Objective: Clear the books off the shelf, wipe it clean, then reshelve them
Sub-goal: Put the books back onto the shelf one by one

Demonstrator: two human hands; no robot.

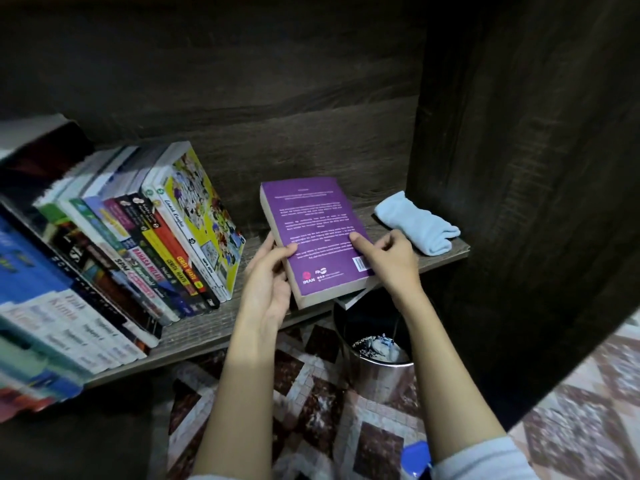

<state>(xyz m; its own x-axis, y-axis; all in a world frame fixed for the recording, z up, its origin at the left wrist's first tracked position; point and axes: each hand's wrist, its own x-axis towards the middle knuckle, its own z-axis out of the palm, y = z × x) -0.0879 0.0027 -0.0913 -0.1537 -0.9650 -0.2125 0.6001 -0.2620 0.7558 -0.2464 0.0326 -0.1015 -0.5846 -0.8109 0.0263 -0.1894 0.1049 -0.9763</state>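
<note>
Purple book (311,237): paperback, back cover up, held between both hands. Its near corner juts past the shelf's front edge.
Second book (350,299): only an edge shows, directly under the purple one, between the two wrists.
Left hand (268,282): fingers curled under the book's left edge, thumb pressed on the cover.
Right hand (393,259): fingers bent round the book's right edge, one fingertip (356,239) flat on the cover.
Blue cloth (417,223): folded on the board just beyond the right knuckles; neither hand touches it.
Row of books (156,244): standing, leaning, to the left of the left thumb, with bare board between.
Shelf (207,332): dark wood-grain board; around the fingers it carries only the two books and the cloth.
Bin (379,351): metal, below the wrists, on patterned floor tiles (311,410).
Progress: uncertain. The cloth laid aside and the many upright books suggest wiping is done and reshelving is well along, with these two books left to stand up. It could equally be clearing, barely begun.
</note>
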